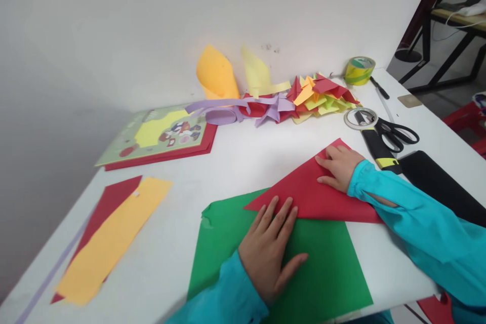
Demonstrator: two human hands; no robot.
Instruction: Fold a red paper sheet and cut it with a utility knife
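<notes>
Turquoise sleeve (224, 293) and left hand (268, 250) lie nearest the camera, the hand palm down above a green sheet (326, 273). Its four fingers are extended and slightly parted, tips resting on a red paper triangle (304, 192) near that triangle's left corner; the thumb stands well out to the side, over the green. Right hand (339, 168), also palm down, rests on the same triangle close to its upper corner, fingers spread and gently bent (whether any fingertip grips the paper's edge cannot be told). Under both sets of fingers, the triangle lies partly on the green sheet and partly on the white table (235, 162), its long edge toward the camera; its right end passes beneath the right sleeve (410, 212). Beyond the right fingers, to their right, are black-handled scissors (395, 135), a cutter (374, 146) with yellow parts and a ring-shaped roll (353, 126). Farther past the right fingertips, against the wall, sits a heap of folded coloured papers (322, 96). Well to the left of the left fingers, an orange strip (114, 240) overlaps a dark red piece (117, 192); farther beyond those fingers lies a printed pad (152, 134) on red sheets.
</notes>
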